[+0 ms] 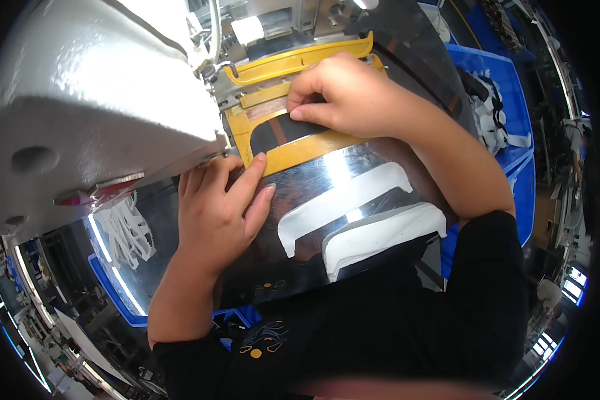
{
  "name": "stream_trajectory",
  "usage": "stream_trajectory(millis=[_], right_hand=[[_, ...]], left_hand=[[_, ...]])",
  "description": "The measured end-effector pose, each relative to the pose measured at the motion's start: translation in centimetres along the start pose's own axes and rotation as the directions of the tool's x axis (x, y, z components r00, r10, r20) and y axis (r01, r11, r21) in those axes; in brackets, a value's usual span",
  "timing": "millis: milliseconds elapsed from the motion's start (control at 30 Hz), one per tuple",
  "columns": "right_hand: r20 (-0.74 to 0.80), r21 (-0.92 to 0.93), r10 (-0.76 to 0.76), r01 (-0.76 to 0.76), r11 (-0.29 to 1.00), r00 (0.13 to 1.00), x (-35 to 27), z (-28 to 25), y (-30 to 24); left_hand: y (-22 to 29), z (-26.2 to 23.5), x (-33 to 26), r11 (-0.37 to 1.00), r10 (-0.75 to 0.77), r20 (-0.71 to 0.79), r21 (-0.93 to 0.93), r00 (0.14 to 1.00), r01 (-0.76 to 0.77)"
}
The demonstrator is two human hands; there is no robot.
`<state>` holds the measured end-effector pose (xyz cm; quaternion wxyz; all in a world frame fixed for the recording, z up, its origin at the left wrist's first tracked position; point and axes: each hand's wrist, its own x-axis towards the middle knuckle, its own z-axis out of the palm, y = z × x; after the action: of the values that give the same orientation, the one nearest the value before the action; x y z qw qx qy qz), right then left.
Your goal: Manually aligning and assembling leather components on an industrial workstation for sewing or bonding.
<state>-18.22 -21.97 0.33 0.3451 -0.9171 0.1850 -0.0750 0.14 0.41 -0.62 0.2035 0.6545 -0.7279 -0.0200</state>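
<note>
A flat yellow frame (307, 153) lies on the shiny metal work plate (300, 190), with a dark area and a brown strip showing inside it. My left hand (213, 210) has its fingers apart, and the index fingertip rests on the frame's near left corner. Over the frame's middle, my right hand (353, 93) is closed in a pinch, thumb against fingers. What lies between those fingertips, if anything, cannot be made out. Just beyond is a raised yellow clamp bar (300, 60), partly behind my right hand.
The large white machine head (107, 100) fills the upper left. A curved white piece (347, 200) and a stack of similar pieces (387, 237) lie nearer me. Blue bins (521, 133) stand at the right, holding black and white scraps. White strips (123, 230) hang at the left.
</note>
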Motion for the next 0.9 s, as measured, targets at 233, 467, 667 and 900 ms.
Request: stream_trajectory(millis=[233, 467, 667, 900], right_hand=[[0.025, -0.038, 0.070, -0.069, 0.997, 0.997, 0.0, 0.2, -0.5], [0.033, -0.215, 0.211, -0.199, 0.956, 0.977, -0.9, -1.4, -1.1], [0.077, -0.305, 0.424, -0.384, 0.872, 0.902, -3.2, -4.9, -0.2], [0.020, -0.105, 0.558, -0.553, 0.826, 0.830, -6.1, -5.1, 2.3]], left_hand=[[0.3, -0.7, 0.3, 1.000, -0.029, 0.075, -0.002, 0.997, 0.029], [0.8, -0.2, 0.7, 0.999, -0.016, 0.174, 0.032, 0.985, 0.011], [1.3, -0.6, 0.5, 0.995, -0.099, 0.187, 0.016, 0.977, 0.098], [0.9, -0.1, 0.4, 0.995, -0.059, 0.132, 0.088, 0.989, 0.048]])
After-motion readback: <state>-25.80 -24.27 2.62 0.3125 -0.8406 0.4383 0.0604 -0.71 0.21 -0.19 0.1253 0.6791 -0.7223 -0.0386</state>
